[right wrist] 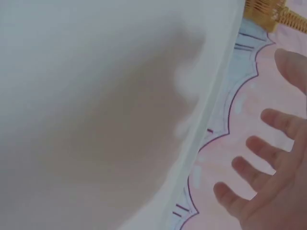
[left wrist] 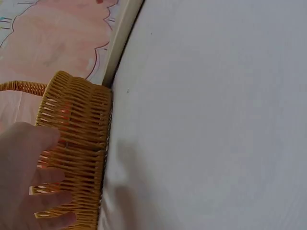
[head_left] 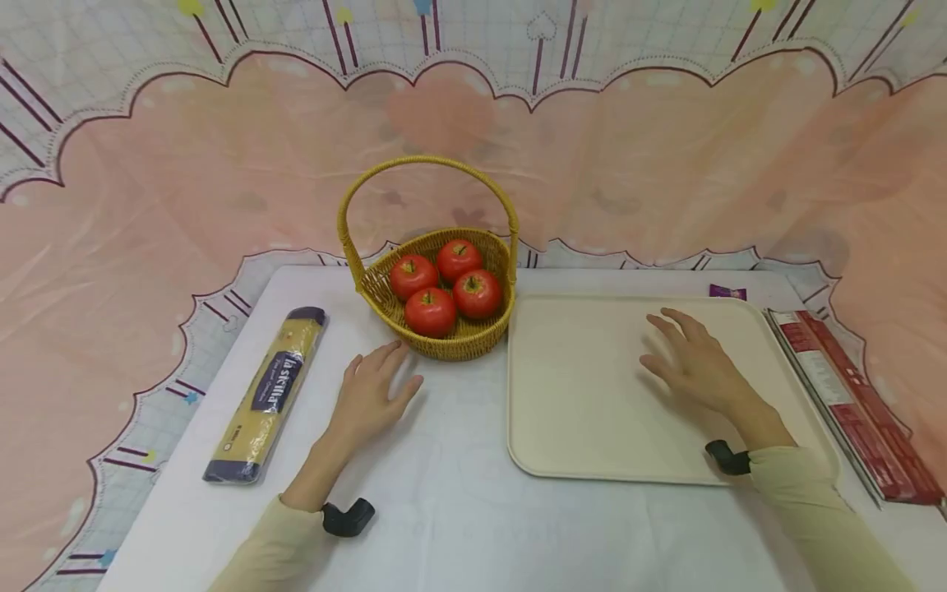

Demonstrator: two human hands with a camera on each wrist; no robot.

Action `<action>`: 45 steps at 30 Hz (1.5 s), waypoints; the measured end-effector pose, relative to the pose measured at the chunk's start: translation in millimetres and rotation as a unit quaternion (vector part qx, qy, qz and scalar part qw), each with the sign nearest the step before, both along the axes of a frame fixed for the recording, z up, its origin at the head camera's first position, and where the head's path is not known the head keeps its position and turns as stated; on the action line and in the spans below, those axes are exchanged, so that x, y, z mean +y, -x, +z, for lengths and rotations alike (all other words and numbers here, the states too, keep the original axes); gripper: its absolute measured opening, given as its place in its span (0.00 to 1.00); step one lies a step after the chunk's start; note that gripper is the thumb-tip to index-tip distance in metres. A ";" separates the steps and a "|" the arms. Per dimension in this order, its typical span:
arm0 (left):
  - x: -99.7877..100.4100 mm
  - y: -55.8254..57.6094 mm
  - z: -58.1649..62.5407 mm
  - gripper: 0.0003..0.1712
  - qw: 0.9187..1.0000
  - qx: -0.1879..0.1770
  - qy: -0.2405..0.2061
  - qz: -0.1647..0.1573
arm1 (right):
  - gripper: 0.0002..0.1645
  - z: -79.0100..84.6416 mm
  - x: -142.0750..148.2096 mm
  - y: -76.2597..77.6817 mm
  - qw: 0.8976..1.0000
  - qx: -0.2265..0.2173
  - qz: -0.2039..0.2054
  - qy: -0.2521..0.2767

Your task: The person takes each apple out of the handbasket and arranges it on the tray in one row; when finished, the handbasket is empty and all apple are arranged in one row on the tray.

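A yellow wicker basket (head_left: 459,349) with a tall arched handle holds several red tomato-like fruits (head_left: 431,312) with stems. My left hand (head_left: 370,393) is just in front of the basket, fingers spread and holding nothing; its fingertips come right up to the basket's lower side. In the left wrist view the fingers overlap the woven wall (left wrist: 79,115). To the right, my right hand (head_left: 699,366) hovers above a cream rectangular tray (head_left: 577,395), its fingers apart and nothing between them. The right wrist view shows those fingers (right wrist: 254,175) spread, with a shadow falling on the tray.
At the left lies a long pack of spaghetti-like pasta (head_left: 270,395) with dark blue ends. A red and white flat package (head_left: 851,403) lies along the tray's right side. Behind the tray is a small purple wrapped item (head_left: 728,292). A patterned pink cloth (head_left: 666,181) hangs behind the white table (head_left: 459,510).
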State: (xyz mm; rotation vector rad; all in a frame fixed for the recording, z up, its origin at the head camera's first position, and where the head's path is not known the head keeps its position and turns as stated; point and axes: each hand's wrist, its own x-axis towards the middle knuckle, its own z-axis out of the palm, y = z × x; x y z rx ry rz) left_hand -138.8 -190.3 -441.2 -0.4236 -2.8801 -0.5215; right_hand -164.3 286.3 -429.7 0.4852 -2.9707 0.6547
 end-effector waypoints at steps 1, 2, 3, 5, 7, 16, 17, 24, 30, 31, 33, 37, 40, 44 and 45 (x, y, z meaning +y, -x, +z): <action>2.4 -1.0 -2.1 0.33 1.000 0.000 -0.016 -0.002 | 0.39 -1.0 -2.5 0.7 1.000 -0.003 0.000 0.008; 5.1 -2.3 -4.1 0.32 0.999 0.000 -0.032 -0.003 | 0.39 -2.2 -5.0 1.6 1.000 -0.007 0.001 0.012; 7.8 -3.6 -6.4 0.31 0.999 0.001 -0.045 -0.004 | 0.38 -3.3 -7.7 2.4 1.000 -0.007 0.003 0.017; 13.9 -5.8 -10.0 0.28 0.998 0.003 -0.070 -0.007 | 0.38 -5.4 -13.4 4.7 1.000 -0.005 0.003 0.025; 20.1 -6.9 -13.2 0.26 0.996 0.007 -0.089 -0.010 | 0.37 -7.1 -18.8 7.4 0.999 -0.004 0.004 0.031; 43.3 -9.4 -24.9 0.24 0.990 0.022 -0.130 -0.043 | 0.34 -6.9 -43.2 16.0 0.998 0.001 0.011 0.057; 45.6 -10.3 -25.9 0.24 0.990 0.021 -0.133 -0.046 | 0.33 -6.7 -46.1 16.8 0.998 0.004 0.011 0.060; 61.9 -19.0 -31.0 0.23 0.985 0.017 -0.162 -0.049 | 0.30 0.0 -72.5 26.0 0.997 0.022 0.030 0.075; 78.9 -27.5 -30.9 0.26 0.980 -0.013 -0.192 -0.058 | 0.27 9.2 -93.6 36.5 0.995 0.042 0.052 0.074; 81.6 -29.3 -31.1 0.26 0.979 -0.017 -0.195 -0.061 | 0.27 10.4 -97.1 37.8 0.995 0.046 0.057 0.075; 86.3 -32.7 -31.4 0.27 0.977 -0.023 -0.201 -0.066 | 0.26 13.0 -103.9 40.7 0.993 0.054 0.069 0.078; 93.8 -38.7 -33.1 0.26 0.976 -0.011 -0.200 -0.081 | 0.25 16.5 -116.5 47.0 0.989 0.075 0.092 0.090; 100.0 -43.3 -36.4 0.25 0.976 0.006 -0.193 -0.099 | 0.25 18.1 -123.5 51.4 0.986 0.091 0.104 0.094; 109.7 -49.5 -41.0 0.21 0.976 0.021 -0.173 -0.129 | 0.24 20.4 -130.8 56.2 0.982 0.110 0.121 0.094; 112.1 -50.7 -41.8 0.20 0.976 0.022 -0.171 -0.136 | 0.24 21.6 -133.0 57.3 0.981 0.115 0.126 0.093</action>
